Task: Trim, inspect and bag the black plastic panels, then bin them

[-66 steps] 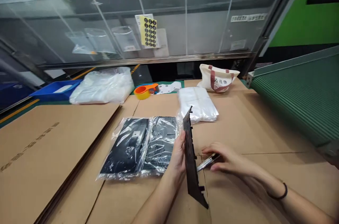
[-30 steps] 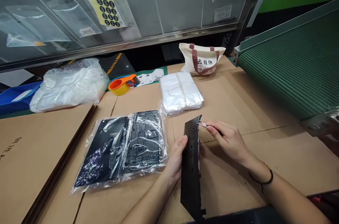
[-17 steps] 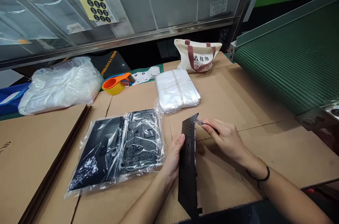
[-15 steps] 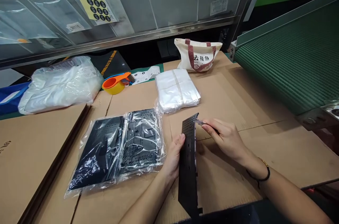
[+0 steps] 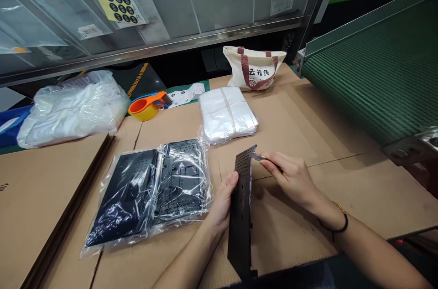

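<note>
The left hand [image 5: 221,202] grips the black perforated panel [image 5: 240,216] upright on edge. The right hand [image 5: 290,177] pinches a small blade [image 5: 258,157] against its far top corner. Bare cardboard [image 5: 342,179] lies open to the right.

The panel [image 5: 240,216] I hold is black, dotted with rows of small holes. Low in the frame's left half, two more black parts [image 5: 150,191] shine under clear plastic. The cardboard [image 5: 301,111] is plain brown. Upper left, my tape dispenser [image 5: 146,107] is orange and yellow. The tote [image 5: 255,68] is cream with dark red handles; the conveyor [image 5: 376,70] at right is ribbed green.
</note>
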Demonstrator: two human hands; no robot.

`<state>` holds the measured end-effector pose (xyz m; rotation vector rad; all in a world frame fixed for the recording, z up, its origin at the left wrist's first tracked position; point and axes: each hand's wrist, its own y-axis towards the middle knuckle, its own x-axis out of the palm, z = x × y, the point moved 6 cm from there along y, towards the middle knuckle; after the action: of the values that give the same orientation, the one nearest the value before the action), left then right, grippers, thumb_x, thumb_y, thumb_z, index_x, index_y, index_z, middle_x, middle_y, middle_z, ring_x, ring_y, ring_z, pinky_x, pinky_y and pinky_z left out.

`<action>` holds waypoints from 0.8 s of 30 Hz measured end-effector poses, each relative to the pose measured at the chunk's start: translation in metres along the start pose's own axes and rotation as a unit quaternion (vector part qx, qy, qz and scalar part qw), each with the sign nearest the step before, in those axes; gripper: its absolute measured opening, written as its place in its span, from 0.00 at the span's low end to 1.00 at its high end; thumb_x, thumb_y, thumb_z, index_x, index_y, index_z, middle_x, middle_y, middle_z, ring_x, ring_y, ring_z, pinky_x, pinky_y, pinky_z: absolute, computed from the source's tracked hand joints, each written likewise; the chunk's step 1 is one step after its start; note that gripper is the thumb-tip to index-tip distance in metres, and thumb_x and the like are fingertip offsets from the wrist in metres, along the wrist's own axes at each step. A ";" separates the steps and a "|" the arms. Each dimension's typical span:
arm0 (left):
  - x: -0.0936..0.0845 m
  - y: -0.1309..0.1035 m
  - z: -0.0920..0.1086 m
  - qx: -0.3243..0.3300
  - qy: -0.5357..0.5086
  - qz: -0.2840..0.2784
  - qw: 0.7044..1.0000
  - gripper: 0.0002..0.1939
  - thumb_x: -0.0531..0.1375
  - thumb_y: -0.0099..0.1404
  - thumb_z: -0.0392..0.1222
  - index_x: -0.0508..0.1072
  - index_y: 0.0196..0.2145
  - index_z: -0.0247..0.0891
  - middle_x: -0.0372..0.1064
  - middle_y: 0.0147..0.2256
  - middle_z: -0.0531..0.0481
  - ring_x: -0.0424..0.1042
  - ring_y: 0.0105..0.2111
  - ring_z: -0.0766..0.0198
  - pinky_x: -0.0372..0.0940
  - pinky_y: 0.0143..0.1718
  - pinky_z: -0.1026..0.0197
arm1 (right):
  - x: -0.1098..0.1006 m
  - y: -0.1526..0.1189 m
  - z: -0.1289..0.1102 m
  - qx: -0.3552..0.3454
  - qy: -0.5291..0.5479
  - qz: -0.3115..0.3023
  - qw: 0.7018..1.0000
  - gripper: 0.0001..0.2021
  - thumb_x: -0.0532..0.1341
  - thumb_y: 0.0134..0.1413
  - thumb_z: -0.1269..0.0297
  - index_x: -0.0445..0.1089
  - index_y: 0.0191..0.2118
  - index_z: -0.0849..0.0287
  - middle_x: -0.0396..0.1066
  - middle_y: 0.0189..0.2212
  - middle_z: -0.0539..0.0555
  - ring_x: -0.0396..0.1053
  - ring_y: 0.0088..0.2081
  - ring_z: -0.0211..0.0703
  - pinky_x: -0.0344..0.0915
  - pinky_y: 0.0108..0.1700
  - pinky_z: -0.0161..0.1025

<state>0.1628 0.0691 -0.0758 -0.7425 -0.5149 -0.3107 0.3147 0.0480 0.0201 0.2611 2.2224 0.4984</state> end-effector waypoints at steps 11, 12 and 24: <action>0.002 -0.001 0.000 -0.005 -0.008 -0.011 1.000 0.22 0.74 0.44 0.53 0.73 0.29 0.35 0.67 0.19 0.56 0.65 0.16 0.73 0.64 0.19 0.72 | 0.001 0.000 0.000 -0.006 -0.010 0.007 1.000 0.20 0.48 0.69 0.56 0.73 0.36 0.59 0.75 0.29 0.54 0.72 0.30 0.39 0.62 0.34 0.34; 0.002 -0.001 0.000 -0.006 -0.006 -0.009 1.000 0.22 0.73 0.45 0.53 0.73 0.29 0.35 0.67 0.19 0.57 0.64 0.16 0.73 0.63 0.18 0.72 | 0.001 0.000 -0.001 -0.008 -0.011 0.007 1.000 0.20 0.48 0.69 0.56 0.73 0.36 0.59 0.75 0.28 0.53 0.72 0.29 0.38 0.62 0.33 0.34; 0.001 0.000 0.000 -0.009 -0.002 -0.012 1.000 0.23 0.73 0.45 0.54 0.74 0.30 0.34 0.66 0.19 0.57 0.64 0.16 0.73 0.64 0.19 0.71 | -0.003 0.001 0.000 -0.020 -0.040 0.033 0.998 0.20 0.49 0.68 0.56 0.73 0.34 0.59 0.74 0.26 0.52 0.70 0.27 0.37 0.59 0.30 0.34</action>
<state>0.1639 0.0685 -0.0750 -0.7548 -0.5262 -0.3368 0.3163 0.0480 0.0229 0.3295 2.1300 0.5585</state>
